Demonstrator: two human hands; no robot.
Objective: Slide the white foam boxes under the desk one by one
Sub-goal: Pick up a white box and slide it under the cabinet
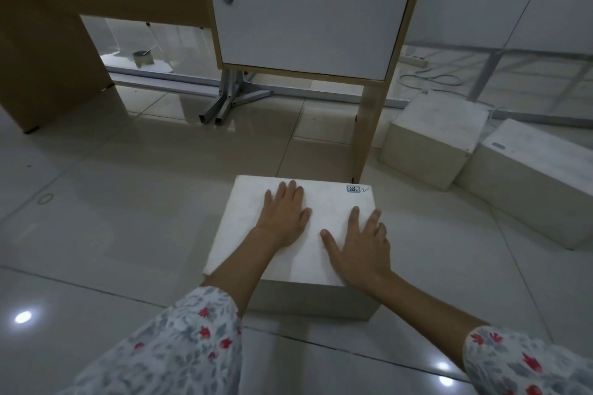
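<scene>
A white foam box [324, 212] sits on the tiled floor in front of the desk, a small label at its far right corner. My left hand [285, 212] lies flat on its lid, fingers spread, toward the far left side. My right hand [361, 245] rests flat on the lid's right side, fingers apart. Neither hand grips anything. The desk [308, 9] stands ahead, with a white cabinet door and wooden legs, and open floor beneath it to the left. Two more white foam boxes [433, 141] [532, 183] lie on the floor to the right of the desk leg.
A wooden desk leg [367, 131] stands just beyond the box's far right corner. A metal stand foot [231, 99] sits under the cabinet. A wooden side panel [41, 51] bounds the left. Cables and a power strip [417, 61] lie at the back right.
</scene>
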